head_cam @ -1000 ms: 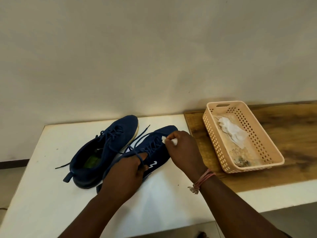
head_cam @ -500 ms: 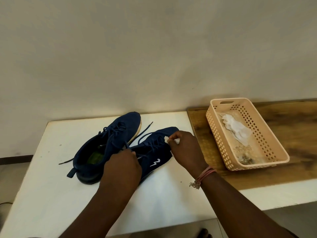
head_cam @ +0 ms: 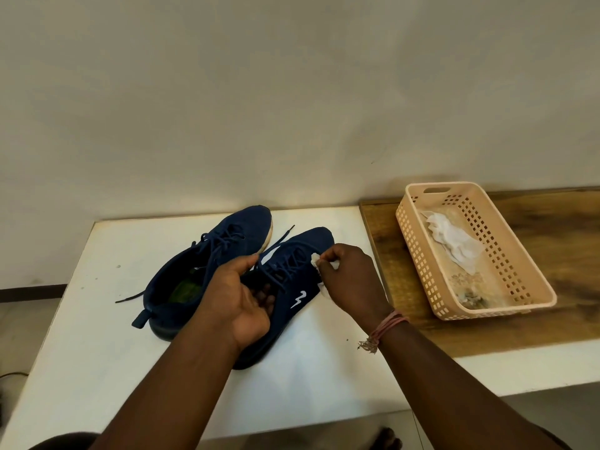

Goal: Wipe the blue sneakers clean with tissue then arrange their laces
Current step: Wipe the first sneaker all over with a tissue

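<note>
Two navy blue sneakers lie side by side on the white table (head_cam: 97, 336), toes pointing away from me. The left sneaker (head_cam: 201, 264) rests untouched with loose laces trailing left. My left hand (head_cam: 240, 300) grips the right sneaker (head_cam: 298, 280) at its tongue and collar, fingers tucked inside the opening. My right hand (head_cam: 347, 280) pinches a small crumpled white tissue (head_cam: 315, 262) against the right sneaker's outer side near the laces. A white logo shows on that side.
A peach plastic basket (head_cam: 506, 287) sits on a wooden board (head_cam: 552, 319) to the right, holding crumpled white tissue (head_cam: 454, 241) and some grime. A plain wall runs close behind the table. The table's front edge lies under my forearms.
My left hand shifted from the laces to gripping the right sneaker's opening. My right hand with the tissue stayed on the shoe's outer side, moving slightly.
</note>
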